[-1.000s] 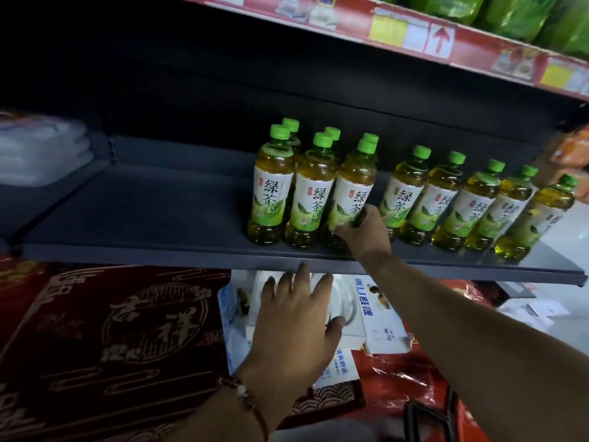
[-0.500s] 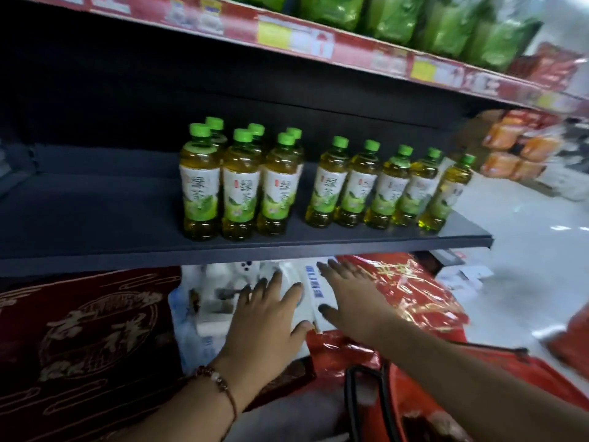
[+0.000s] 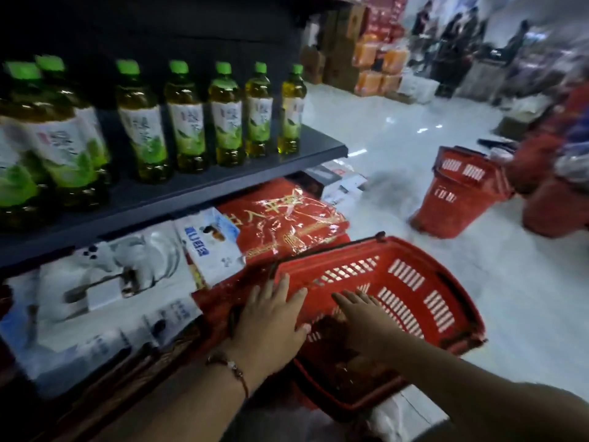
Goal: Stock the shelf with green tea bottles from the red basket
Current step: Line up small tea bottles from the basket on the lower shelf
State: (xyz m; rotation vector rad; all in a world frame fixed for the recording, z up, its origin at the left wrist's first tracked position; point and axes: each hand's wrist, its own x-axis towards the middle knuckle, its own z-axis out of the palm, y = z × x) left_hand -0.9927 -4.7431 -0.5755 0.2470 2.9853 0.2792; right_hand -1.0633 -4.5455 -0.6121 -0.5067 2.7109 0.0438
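Observation:
Several green tea bottles with green caps stand in a row on the dark shelf at upper left. A red basket sits on the floor below and to the right of the shelf; no bottles show inside it. My left hand hovers flat over the basket's near-left rim, fingers spread and holding nothing. My right hand reaches into the basket with straight fingers, also holding nothing.
Under the shelf lie white packaged goods and a red wrapped package. A second red basket stands tilted on the white floor to the right. Stacked orange and red goods fill the far aisle.
My right hand let go of a bottle on the shelf and came down. Both hands dropped from the shelf edge to the red basket, and the view swung right and down.

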